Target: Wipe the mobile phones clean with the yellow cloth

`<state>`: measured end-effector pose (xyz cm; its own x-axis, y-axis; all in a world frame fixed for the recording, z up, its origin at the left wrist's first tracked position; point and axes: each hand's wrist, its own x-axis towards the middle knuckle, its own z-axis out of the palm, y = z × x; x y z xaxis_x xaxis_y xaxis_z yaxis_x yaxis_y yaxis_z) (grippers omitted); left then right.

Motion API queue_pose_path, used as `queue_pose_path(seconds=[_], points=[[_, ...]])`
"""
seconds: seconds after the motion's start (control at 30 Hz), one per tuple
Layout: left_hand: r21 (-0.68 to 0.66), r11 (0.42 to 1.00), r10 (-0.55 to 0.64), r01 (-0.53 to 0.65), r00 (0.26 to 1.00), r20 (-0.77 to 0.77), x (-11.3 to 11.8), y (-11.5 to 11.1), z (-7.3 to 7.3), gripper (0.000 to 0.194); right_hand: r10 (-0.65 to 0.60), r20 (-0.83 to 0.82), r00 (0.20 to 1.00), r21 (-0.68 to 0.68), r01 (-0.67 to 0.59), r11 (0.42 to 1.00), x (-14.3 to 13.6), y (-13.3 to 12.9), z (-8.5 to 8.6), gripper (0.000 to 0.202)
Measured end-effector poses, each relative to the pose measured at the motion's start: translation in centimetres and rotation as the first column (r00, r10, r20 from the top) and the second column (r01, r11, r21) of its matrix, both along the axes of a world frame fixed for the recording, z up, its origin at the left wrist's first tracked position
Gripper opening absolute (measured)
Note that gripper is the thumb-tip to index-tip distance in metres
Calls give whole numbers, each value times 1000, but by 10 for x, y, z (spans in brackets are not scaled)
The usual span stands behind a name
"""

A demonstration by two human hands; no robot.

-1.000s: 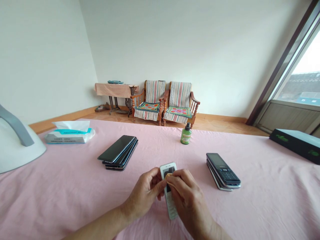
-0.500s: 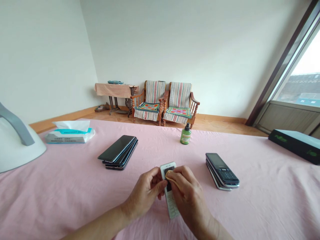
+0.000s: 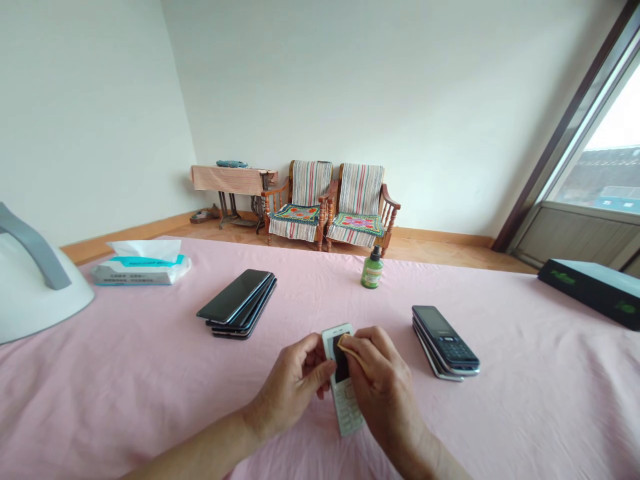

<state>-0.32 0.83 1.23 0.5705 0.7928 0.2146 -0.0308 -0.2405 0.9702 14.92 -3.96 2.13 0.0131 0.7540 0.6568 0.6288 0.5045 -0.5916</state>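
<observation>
A white keypad mobile phone (image 3: 346, 405) is tilted up over the pink cloth, with its dark screen and number keys facing me. My left hand (image 3: 293, 380) grips its left edge, thumb on the front and fingers behind. Pinched in my right hand (image 3: 385, 383) is a small yellowish cloth (image 3: 345, 343), pressed on the upper part of the screen. The right hand covers the phone's right edge and most of the cloth.
Stacked smartphones (image 3: 237, 300) lie left of my hands, stacked keypad phones (image 3: 445, 340) right. Beyond stands a green pump bottle (image 3: 372, 270). A tissue pack (image 3: 140, 270) and a white rounded object with a grey handle (image 3: 40, 287) are left; a black box (image 3: 590, 290) is far right.
My right hand and the cloth have shifted slightly up and to the right across the phone's screen, baring more of the screen and keys. My left hand keeps its hold.
</observation>
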Motion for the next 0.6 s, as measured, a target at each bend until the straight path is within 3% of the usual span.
queue_pose_path(seconds=[0.13, 0.23, 0.3, 0.33, 0.4, 0.5, 0.6], points=[[-10, 1000, -10, 10, 1000, 23, 0, 1, 1, 31, 117, -43, 992, -75, -120, 990, -3, -4, 3, 22], [-33, 999, -37, 38, 999, 32, 0, 3, 4, 31, 17, -163, 987, -144, -41, 989, 3, -2, 5, 15], [-33, 999, -35, 36, 999, 19, 0, 5, 5, 31, -87, -321, 943, -236, 9, 972, 10, 2, 5, 14], [-30, 999, -30, 30, 1000, 10, -1, 6, 6, 31, -107, -409, 906, -300, -23, 954, 13, 4, 5, 20], [-25, 999, -23, 23, 1000, 0, -2, 8, 6, 31, -76, -557, 827, -415, -198, 888, 17, 6, 4, 31], [-21, 1000, -22, 22, 1000, -1, -3, 12, 5, 31, 38, -657, 753, -492, -467, 735, 19, 6, 4, 38], [-6, 999, -38, 38, 999, -25, -3, 14, 2, 29, 74, -691, 719, -513, -560, 651, 20, 5, 4, 44]])
